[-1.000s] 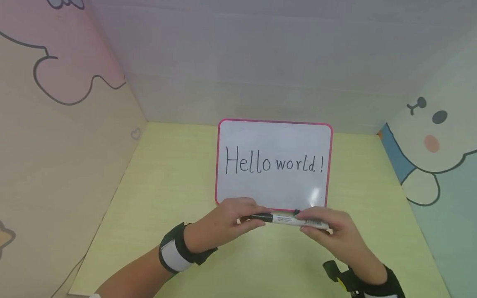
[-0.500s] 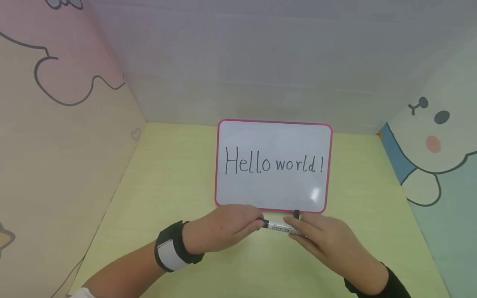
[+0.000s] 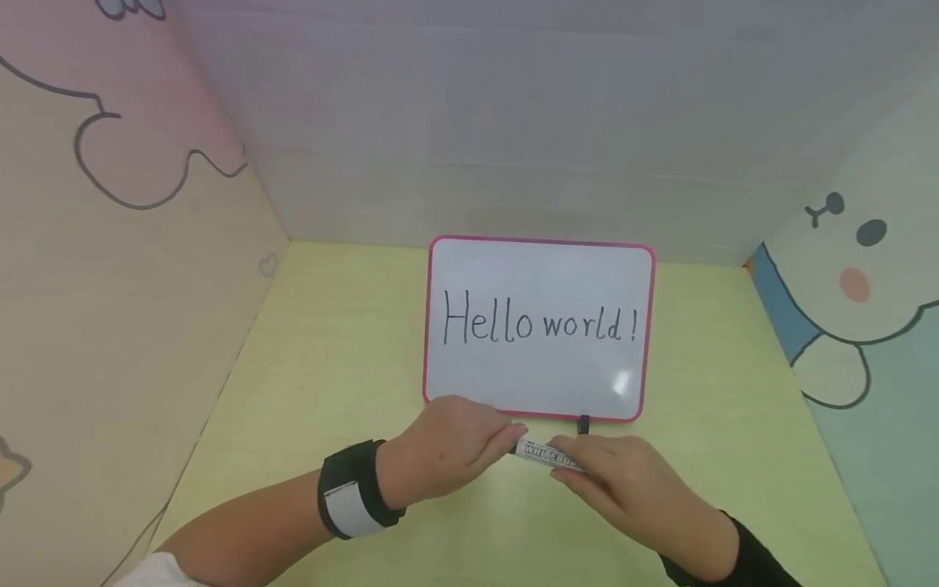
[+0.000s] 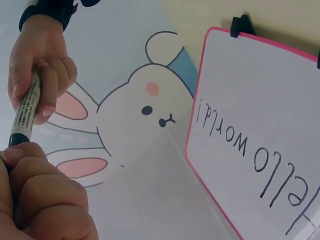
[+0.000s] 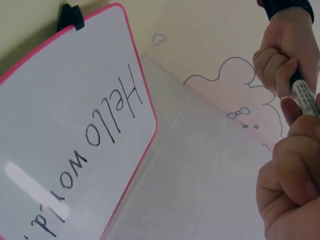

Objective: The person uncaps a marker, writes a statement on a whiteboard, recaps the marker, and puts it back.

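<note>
A white whiteboard marker (image 3: 546, 451) with black print is held level just above the yellow-green tabletop (image 3: 330, 367), in front of the whiteboard's near edge. My left hand (image 3: 469, 440) grips its black end, which is hidden inside the curled fingers. My right hand (image 3: 616, 477) grips the white barrel. The left wrist view shows the marker (image 4: 25, 112) running from my left hand (image 4: 40, 200) up into my right hand (image 4: 42, 70). In the right wrist view, my right hand (image 5: 290, 190) and left hand (image 5: 280, 55) hold the marker (image 5: 305, 95).
A pink-rimmed whiteboard (image 3: 539, 269) reading "Hello world!" lies flat behind my hands, with a small black clip (image 3: 583, 423) on its near edge. Cartoon-printed panels (image 3: 125, 244) wall in the table on the left, back and right.
My hands have drawn closer together along the marker and moved slightly toward me. The black end, visible before, is now inside my left hand, and only a short stretch of barrel shows.
</note>
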`<control>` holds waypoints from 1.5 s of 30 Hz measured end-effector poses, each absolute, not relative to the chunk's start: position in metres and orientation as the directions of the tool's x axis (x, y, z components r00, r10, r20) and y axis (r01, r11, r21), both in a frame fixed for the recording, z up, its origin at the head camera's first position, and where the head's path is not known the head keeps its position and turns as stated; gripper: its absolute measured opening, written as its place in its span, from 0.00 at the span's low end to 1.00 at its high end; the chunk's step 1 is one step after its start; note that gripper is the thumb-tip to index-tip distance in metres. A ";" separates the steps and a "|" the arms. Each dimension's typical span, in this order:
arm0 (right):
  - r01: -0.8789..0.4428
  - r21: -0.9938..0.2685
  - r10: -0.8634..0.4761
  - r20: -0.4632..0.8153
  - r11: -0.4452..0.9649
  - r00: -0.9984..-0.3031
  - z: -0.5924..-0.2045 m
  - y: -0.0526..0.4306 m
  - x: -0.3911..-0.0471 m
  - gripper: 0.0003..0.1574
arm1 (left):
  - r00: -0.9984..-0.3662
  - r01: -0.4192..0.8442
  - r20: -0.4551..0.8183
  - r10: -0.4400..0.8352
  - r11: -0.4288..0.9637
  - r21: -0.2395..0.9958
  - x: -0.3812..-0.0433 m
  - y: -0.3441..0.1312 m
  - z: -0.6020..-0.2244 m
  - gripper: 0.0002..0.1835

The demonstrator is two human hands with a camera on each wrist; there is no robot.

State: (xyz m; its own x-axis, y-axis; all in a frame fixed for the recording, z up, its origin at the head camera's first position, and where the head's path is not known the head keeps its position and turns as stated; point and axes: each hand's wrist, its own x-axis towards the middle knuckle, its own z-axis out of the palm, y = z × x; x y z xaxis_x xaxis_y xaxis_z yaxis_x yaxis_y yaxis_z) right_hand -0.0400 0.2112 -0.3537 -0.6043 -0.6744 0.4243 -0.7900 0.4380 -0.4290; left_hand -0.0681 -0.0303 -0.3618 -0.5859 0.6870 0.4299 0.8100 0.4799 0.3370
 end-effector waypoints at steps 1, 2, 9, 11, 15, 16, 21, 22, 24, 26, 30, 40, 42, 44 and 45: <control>-0.776 -0.458 -0.667 0.416 0.434 -0.618 -0.354 0.211 -0.040 0.09 | -0.586 0.810 0.442 0.679 0.485 0.329 -0.069 -0.029 -0.362 0.21; -0.763 -0.488 -0.660 0.410 0.425 -0.629 -0.355 0.210 -0.040 0.07 | -0.585 0.811 0.452 0.674 0.489 0.321 -0.069 -0.029 -0.362 0.21; -0.583 -0.746 -0.607 0.310 0.322 -0.732 -0.363 0.205 -0.039 0.13 | -0.575 0.814 0.468 0.671 0.527 0.245 -0.072 -0.027 -0.365 0.20; -0.521 -0.792 -0.588 0.266 0.319 -0.764 -0.363 0.204 -0.038 0.12 | -0.577 0.813 0.459 0.676 0.531 0.240 -0.073 -0.026 -0.367 0.18; -0.421 -0.844 -0.559 0.184 0.332 -0.809 -0.362 0.201 -0.037 0.10 | -0.592 0.802 0.433 0.679 0.547 0.239 -0.073 -0.027 -0.371 0.15; -0.407 -0.850 -0.554 0.171 0.335 -0.815 -0.362 0.201 -0.037 0.09 | -0.597 0.799 0.429 0.678 0.550 0.243 -0.073 -0.027 -0.372 0.15; -0.362 -0.864 -0.530 0.135 0.351 -0.837 -0.367 0.200 -0.037 0.08 | -0.604 0.796 0.414 0.681 0.539 0.274 -0.075 -0.025 -0.379 0.18; -0.353 -0.862 -0.523 0.125 0.363 -0.843 -0.369 0.200 -0.036 0.08 | -0.603 0.797 0.412 0.683 0.536 0.279 -0.075 -0.025 -0.381 0.19; -0.342 -0.855 -0.513 0.108 0.389 -0.852 -0.373 0.201 -0.035 0.08 | -0.601 0.799 0.401 0.691 0.527 0.288 -0.077 -0.025 -0.386 0.20; -0.324 -0.846 -0.499 0.081 0.423 -0.863 -0.378 0.202 -0.034 0.07 | -0.598 0.802 0.391 0.700 0.516 0.303 -0.079 -0.025 -0.391 0.20; -0.322 -0.830 -0.499 0.061 0.455 -0.864 -0.385 0.205 -0.033 0.06 | -0.600 0.797 0.372 0.708 0.491 0.350 -0.081 -0.027 -0.398 0.19; -0.368 -0.743 -0.415 0.134 0.559 -0.900 -0.384 0.230 -0.036 0.15 | -0.735 0.645 0.269 0.623 0.519 0.561 -0.091 -0.038 -0.393 0.20; -0.305 -0.733 -0.322 0.124 0.608 -0.939 -0.380 0.240 -0.038 0.15 | -0.764 0.613 0.254 0.593 0.544 0.573 -0.094 -0.043 -0.392 0.23; -0.202 -0.712 -0.208 0.081 0.672 -0.975 -0.377 0.254 -0.042 0.15 | -0.781 0.600 0.258 0.569 0.569 0.562 -0.097 -0.048 -0.392 0.24; -0.132 -0.698 -0.141 0.044 0.704 -0.989 -0.376 0.261 -0.045 0.17 | -0.785 0.598 0.264 0.560 0.575 0.559 -0.097 -0.051 -0.392 0.24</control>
State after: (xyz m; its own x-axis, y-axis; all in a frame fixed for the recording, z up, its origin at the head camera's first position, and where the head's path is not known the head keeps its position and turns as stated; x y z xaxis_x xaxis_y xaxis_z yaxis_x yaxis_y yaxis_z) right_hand -0.0452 0.2614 -0.3760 -0.9890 -0.1411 0.0442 -0.1317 0.7043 -0.6976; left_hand -0.0975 -0.0511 -0.3924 -0.7855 0.5598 0.2640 0.5976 0.5749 0.5589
